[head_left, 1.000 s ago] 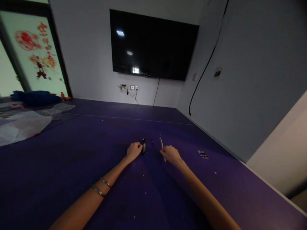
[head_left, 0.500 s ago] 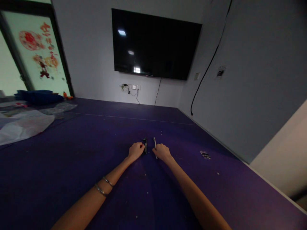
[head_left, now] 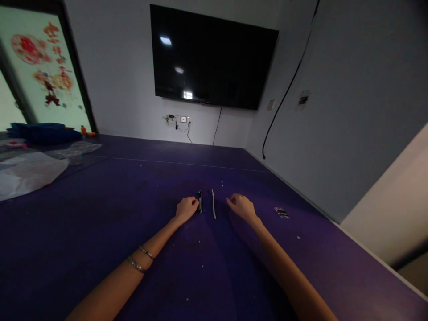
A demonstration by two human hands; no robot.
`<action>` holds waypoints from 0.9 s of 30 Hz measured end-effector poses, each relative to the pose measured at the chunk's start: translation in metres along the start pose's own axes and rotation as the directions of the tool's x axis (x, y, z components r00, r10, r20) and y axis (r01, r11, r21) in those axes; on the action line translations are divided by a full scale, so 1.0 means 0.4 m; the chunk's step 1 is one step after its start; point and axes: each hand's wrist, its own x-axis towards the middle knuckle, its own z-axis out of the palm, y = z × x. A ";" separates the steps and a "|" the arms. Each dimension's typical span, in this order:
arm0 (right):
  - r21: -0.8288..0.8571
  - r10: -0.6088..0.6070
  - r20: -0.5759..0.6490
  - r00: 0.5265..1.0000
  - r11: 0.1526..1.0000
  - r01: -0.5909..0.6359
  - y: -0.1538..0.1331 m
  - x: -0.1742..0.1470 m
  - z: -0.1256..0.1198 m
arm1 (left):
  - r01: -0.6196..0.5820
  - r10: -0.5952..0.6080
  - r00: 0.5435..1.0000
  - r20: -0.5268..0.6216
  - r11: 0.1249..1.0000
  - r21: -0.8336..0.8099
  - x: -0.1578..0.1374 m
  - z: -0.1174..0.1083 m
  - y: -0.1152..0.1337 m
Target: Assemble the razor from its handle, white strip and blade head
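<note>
My left hand (head_left: pixel 186 209) is closed at the near left side of a slim black item with a silver-grey strip (head_left: pixel 200 203), pinching its edge; its exact kind is too small to make out. Just right of it, a thin white stick with a dark head, shaped like a toothbrush (head_left: pixel 213 206), lies lengthwise on the purple surface (head_left: pixel 160 267). To the right of the stick hovers or rests my right hand (head_left: pixel 242 207), apart from it. Its fingers are loosely curled, a small gap shows at the thumb, and nothing is visible in it.
A small clear packet with dark pieces (head_left: pixel 281 212) lies to the right. White plastic sheeting (head_left: pixel 30 174) and dark blue cloth (head_left: pixel 43 133) are at the far left. A television (head_left: pixel 214 58) hangs on the wall, and a black cable (head_left: pixel 284 100) dangles at right.
My right hand has let go of the white stick and moved right, away from it. My left hand keeps its hold on the black item. The view has shifted slightly.
</note>
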 end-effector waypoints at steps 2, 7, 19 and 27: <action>0.051 0.013 -0.062 0.998 0.999 -0.010 0.069 -0.007 -0.016 | -0.002 0.002 1.000 0.001 1.000 0.003 0.001 -0.001 0.000; 0.131 -0.047 -0.171 0.984 0.989 0.070 0.270 -0.035 -0.045 | -0.010 0.010 1.000 -0.003 1.000 0.007 0.007 0.001 -0.002; 0.108 0.060 -0.050 0.997 0.993 -0.054 0.538 -0.098 -0.057 | -0.011 0.010 1.000 0.025 0.999 0.035 0.010 -0.005 0.000; 0.138 0.151 -0.032 0.988 0.980 -0.146 0.553 -0.104 -0.038 | -0.032 0.031 0.999 0.009 0.999 0.041 0.013 0.001 -0.005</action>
